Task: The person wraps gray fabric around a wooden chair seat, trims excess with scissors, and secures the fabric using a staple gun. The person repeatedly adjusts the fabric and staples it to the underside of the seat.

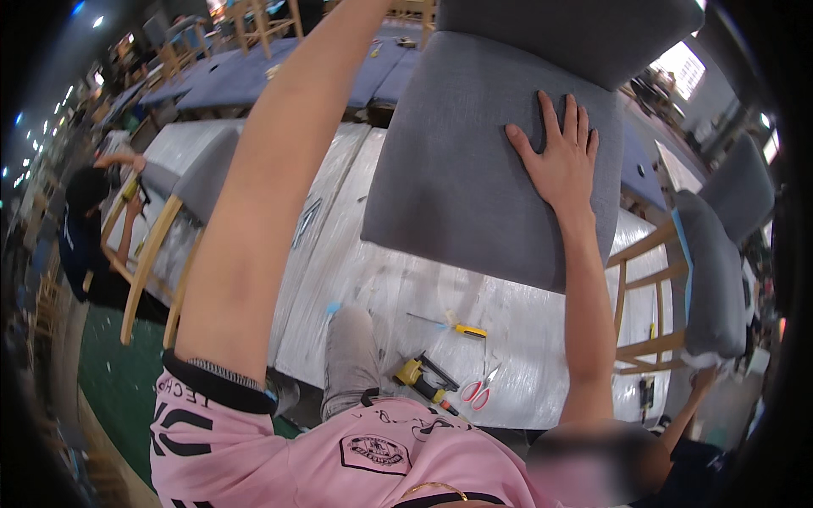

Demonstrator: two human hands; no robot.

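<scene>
A grey upholstered chair, its seat (pixel 449 161) facing up and its backrest (pixel 567 34) at the far side, takes up the middle of the view. My right hand (pixel 566 165) lies flat on the right part of the seat, fingers spread, holding nothing. My left forearm (pixel 271 169) reaches up past the chair's left side, and its hand is beyond the top edge. Nearer to me lie a yellow-handled screwdriver (pixel 470 330), a yellow and black staple gun (pixel 419 374) and red-handled scissors (pixel 476 394).
The worktable (pixel 330 203) is wrapped in clear plastic film. On the right stands another grey chair (pixel 720 279) with wooden legs, a person's hand (pixel 701 381) near it. At left a co-worker (pixel 83 220) handles a grey chair (pixel 207 182). Blue-covered tables (pixel 220 80) stand behind.
</scene>
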